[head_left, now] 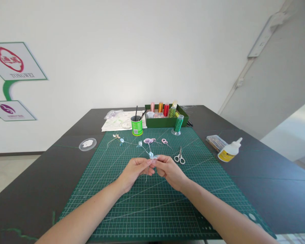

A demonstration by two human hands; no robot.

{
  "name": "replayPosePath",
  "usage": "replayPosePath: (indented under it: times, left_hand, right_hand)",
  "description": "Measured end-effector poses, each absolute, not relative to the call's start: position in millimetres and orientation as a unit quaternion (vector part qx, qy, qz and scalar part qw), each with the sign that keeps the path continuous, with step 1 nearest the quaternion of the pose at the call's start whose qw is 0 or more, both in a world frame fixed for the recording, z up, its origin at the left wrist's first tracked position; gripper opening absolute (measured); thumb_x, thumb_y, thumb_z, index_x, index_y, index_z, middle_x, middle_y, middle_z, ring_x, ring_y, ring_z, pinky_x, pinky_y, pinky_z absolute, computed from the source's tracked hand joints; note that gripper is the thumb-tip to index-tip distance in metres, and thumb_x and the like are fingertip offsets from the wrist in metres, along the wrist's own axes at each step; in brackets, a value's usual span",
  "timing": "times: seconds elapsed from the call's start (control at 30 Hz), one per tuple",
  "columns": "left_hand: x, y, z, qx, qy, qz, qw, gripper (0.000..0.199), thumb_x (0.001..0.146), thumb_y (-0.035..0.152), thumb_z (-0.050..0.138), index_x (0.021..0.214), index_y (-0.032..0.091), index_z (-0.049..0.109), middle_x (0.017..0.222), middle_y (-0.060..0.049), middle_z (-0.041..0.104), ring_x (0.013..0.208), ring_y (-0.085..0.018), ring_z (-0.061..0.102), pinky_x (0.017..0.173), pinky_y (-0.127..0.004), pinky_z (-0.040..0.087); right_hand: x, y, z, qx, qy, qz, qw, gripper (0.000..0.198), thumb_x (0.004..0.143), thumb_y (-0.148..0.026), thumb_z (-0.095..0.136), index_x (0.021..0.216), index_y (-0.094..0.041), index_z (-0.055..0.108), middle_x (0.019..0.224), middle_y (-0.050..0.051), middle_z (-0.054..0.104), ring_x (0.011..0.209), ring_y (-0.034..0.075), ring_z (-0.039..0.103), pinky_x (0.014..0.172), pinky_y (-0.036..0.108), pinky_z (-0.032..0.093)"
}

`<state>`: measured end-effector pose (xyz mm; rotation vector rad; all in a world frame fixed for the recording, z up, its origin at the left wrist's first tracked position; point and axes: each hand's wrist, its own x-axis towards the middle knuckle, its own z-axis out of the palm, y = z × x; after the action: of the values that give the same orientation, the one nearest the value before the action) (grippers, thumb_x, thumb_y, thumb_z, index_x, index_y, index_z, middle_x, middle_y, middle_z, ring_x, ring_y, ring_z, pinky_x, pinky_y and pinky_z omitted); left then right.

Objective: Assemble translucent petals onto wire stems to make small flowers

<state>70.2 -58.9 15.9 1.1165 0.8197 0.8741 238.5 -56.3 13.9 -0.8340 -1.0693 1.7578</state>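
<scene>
- White wall point(147, 51) rises behind a dark counter point(58, 173), its middle covered by a green gridded cutting mat point(132, 213).
- Above the mat, nearer its far edge than its near one, the left hand point(137, 170) and right hand point(172, 170) meet fingertip to fingertip, both in a narrow pinch on a small pale-blue petalled flower point(151, 155); a thin pale stem point(146, 174) hangs below.
- Toward the mat's far edge lie wired pale-blue petals point(140, 144), a purple petal piece point(147, 140) and a beige sprig point(116, 136); I cannot tell which join the held flower.
- White-handled scissors point(180, 157) lie on the mat, near the right hand.
- At the mat's far edge stand a bright-green tin with dark sticks point(137, 127) and a green thread spool point(178, 124), before a dark-green open box point(162, 123).
- Toward the counter's right edge is a white glue bottle with a yellow label point(228, 152).
- Step in hand, I judge: binding or shaping the flower at its stem.
- Next move likely calls for one steady pinch while the other fingers work the stem.
</scene>
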Motion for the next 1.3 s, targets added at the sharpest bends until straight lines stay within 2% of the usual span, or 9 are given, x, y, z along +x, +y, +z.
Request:
replayPosePath:
  times: [0.37,0.53,0.73,0.83,1.03,1.3]
  left_hand:
    - [73,-62,20,0.490,0.397,0.400,0.665,0.032,0.080,0.046,0.074,0.082,0.015,0.075,0.071,-0.004,0.073,0.068,-0.014,0.064,0.073,-0.027,0.050]
    - [73,-61,20,0.504,0.421,0.422,0.625,0.029,0.078,0.044,0.075,0.079,0.015,0.074,0.071,-0.004,0.074,0.071,-0.015,0.066,0.077,-0.029,0.051]
    - [73,-60,24,0.531,0.444,0.454,0.562,0.029,0.079,0.044,0.073,0.081,0.015,0.074,0.072,-0.004,0.075,0.073,-0.019,0.069,0.078,-0.033,0.054]
    - [71,-59,25,0.532,0.458,0.464,0.541,0.028,0.079,0.043,0.073,0.080,0.016,0.073,0.073,-0.005,0.075,0.074,-0.020,0.070,0.078,-0.034,0.055]
    - [68,-54,22,0.524,0.468,0.468,0.536,0.029,0.077,0.043,0.075,0.082,0.015,0.072,0.073,-0.006,0.076,0.075,-0.020,0.071,0.079,-0.034,0.056]
    - [65,-50,18,0.525,0.491,0.459,0.522,0.025,0.075,0.039,0.076,0.080,0.015,0.071,0.070,-0.005,0.075,0.067,-0.018,0.070,0.071,-0.031,0.057]
  right_hand:
    - [241,-55,14,-0.351,-0.426,0.697,0.457,0.024,0.067,-0.038,0.083,0.071,-0.017,0.072,0.047,-0.009,0.038,0.044,0.004,0.017,0.044,0.026,0.010]
    - [240,-55,11,-0.366,-0.433,0.680,0.464,0.026,0.071,-0.039,0.080,0.080,-0.016,0.076,0.047,-0.009,0.035,0.046,0.006,0.016,0.046,0.027,0.009]
    - [239,-54,9,-0.397,-0.438,0.651,0.476,0.028,0.073,-0.045,0.077,0.080,-0.018,0.076,0.047,-0.008,0.036,0.047,0.007,0.020,0.047,0.027,0.012]
    - [241,-54,11,-0.421,-0.459,0.622,0.474,0.028,0.075,-0.045,0.076,0.082,-0.018,0.077,0.047,-0.007,0.038,0.047,0.008,0.021,0.046,0.027,0.014]
    - [242,-53,13,-0.456,-0.550,0.525,0.462,0.026,0.074,-0.045,0.075,0.079,-0.020,0.080,0.057,-0.001,0.055,0.051,0.011,0.032,0.049,0.027,0.022]
    - [247,-55,13,-0.461,-0.642,0.430,0.436,0.024,0.082,-0.042,0.068,0.082,-0.022,0.082,0.053,0.000,0.052,0.050,0.011,0.031,0.049,0.027,0.023]
